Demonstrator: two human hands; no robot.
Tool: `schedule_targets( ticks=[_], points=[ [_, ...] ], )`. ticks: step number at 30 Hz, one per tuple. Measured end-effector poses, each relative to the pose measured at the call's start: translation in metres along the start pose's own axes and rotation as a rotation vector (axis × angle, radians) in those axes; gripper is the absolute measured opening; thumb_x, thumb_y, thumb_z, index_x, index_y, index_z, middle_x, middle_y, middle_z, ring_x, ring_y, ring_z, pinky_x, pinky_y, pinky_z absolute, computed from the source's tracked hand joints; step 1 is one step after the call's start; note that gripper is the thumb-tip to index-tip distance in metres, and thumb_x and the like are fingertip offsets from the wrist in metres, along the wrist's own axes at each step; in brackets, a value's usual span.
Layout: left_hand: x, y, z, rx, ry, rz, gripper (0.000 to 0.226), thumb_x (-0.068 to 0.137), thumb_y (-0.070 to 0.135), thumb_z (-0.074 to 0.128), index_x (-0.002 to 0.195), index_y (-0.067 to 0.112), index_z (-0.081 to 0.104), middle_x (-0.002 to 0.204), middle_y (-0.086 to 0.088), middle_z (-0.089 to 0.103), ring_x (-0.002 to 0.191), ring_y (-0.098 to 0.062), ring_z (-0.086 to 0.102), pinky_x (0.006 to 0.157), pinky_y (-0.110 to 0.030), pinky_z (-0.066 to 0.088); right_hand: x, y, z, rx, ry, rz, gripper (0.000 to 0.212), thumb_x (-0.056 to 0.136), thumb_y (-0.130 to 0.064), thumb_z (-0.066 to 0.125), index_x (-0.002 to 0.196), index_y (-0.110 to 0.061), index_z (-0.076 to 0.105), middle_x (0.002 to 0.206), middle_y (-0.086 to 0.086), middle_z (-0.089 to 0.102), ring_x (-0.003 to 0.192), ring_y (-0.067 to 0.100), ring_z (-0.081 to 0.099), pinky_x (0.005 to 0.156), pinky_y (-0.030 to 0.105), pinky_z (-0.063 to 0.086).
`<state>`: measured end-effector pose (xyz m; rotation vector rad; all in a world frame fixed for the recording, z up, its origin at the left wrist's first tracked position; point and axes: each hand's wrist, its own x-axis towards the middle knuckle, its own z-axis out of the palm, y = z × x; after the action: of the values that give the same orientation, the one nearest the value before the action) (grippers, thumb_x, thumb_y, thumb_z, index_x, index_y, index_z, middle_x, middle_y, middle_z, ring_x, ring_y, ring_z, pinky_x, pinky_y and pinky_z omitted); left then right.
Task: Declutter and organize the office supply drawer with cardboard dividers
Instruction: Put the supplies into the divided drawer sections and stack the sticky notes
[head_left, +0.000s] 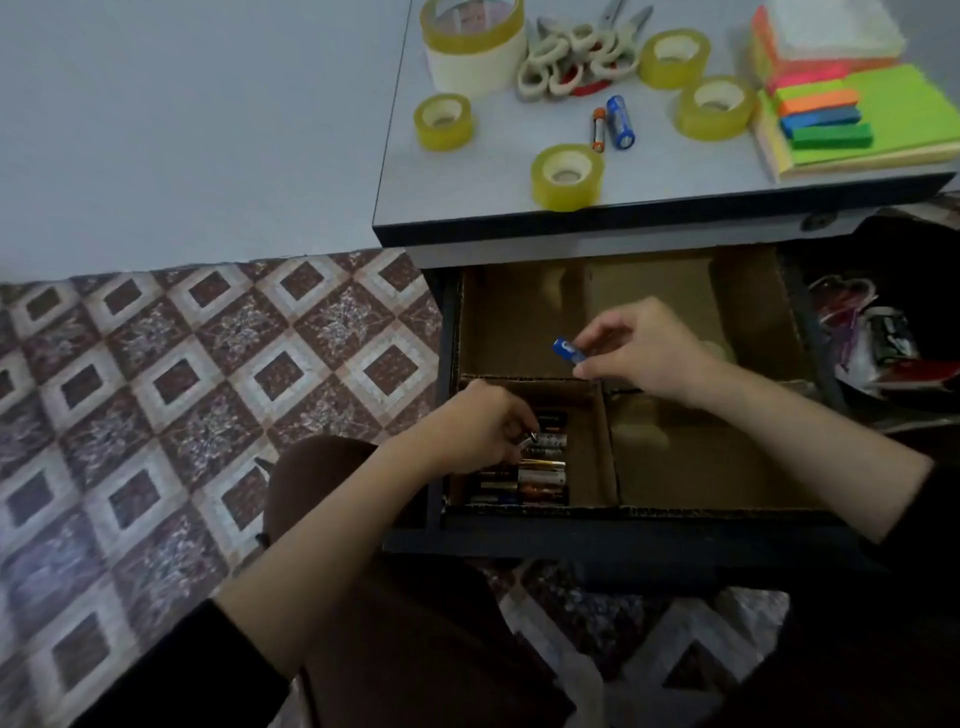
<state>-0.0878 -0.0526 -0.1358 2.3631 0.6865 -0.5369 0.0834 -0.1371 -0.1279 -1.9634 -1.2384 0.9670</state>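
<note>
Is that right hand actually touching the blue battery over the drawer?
Touching. The head view shows the right hand pinching one end of the blue battery.

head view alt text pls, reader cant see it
A person's right hand pinches a blue battery above an open drawer with cardboard dividers, while the left hand grips a second battery over the stacked batteries in the near-left compartment. Tape rolls, scissors and sticky notes sit on the desktop.
</note>
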Motion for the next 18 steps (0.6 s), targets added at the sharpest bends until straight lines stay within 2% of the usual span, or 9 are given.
schedule_targets(
  ticks=[3,6,9,12,18],
  points=[
    [0.013,-0.003,-0.002,0.072,-0.112,0.024,0.039,0.082,0.012,0.068,0.120,0.018,0.061,0.112,-0.001,0.062,0.094,-0.009,0.056,0.081,-0.018,0.044,0.003,0.004,-0.002,0.101,-0.015,-0.020,0.023,0.074,-0.006,0.074,0.077,-0.025,0.062,0.077,-0.004,0.065,0.066,0.003,0.062,0.060,0.013,0.051],
    [0.020,-0.004,0.004,0.167,-0.198,0.027,0.033,0.084,0.009,0.065,0.116,0.016,0.065,0.114,-0.003,0.062,0.103,-0.016,0.057,0.086,-0.023,0.045,0.004,0.005,-0.004,0.061,-0.062,-0.066,0.020,0.073,-0.009,0.075,0.078,-0.024,0.064,0.079,-0.005,0.067,0.068,0.000,0.064,0.065,0.015,0.052],
    [0.023,-0.004,0.010,0.249,-0.222,0.019,0.025,0.083,0.008,0.063,0.108,0.012,0.065,0.106,-0.005,0.064,0.099,-0.020,0.060,0.083,-0.028,0.048,0.006,0.006,-0.006,0.059,-0.103,-0.084,0.019,0.072,-0.009,0.075,0.081,-0.023,0.066,0.080,-0.007,0.067,0.070,-0.002,0.063,0.070,0.017,0.052],
    [0.025,-0.006,0.014,0.328,-0.220,0.021,0.019,0.083,0.007,0.061,0.101,0.013,0.063,0.102,-0.005,0.062,0.095,-0.022,0.059,0.076,-0.029,0.046,0.008,0.008,-0.008,0.086,-0.123,-0.083,0.020,0.071,-0.008,0.077,0.081,-0.023,0.067,0.078,-0.007,0.068,0.068,-0.003,0.063,0.068,0.015,0.052],
    [0.025,-0.004,0.016,0.411,-0.234,0.021,0.018,0.085,0.014,0.062,0.103,0.015,0.064,0.106,-0.004,0.062,0.097,-0.022,0.059,0.074,-0.027,0.043,0.008,0.011,-0.005,0.155,-0.128,-0.078,0.021,0.071,-0.007,0.076,0.083,-0.022,0.067,0.081,-0.005,0.068,0.069,-0.002,0.062,0.068,0.011,0.052]
  ],
)
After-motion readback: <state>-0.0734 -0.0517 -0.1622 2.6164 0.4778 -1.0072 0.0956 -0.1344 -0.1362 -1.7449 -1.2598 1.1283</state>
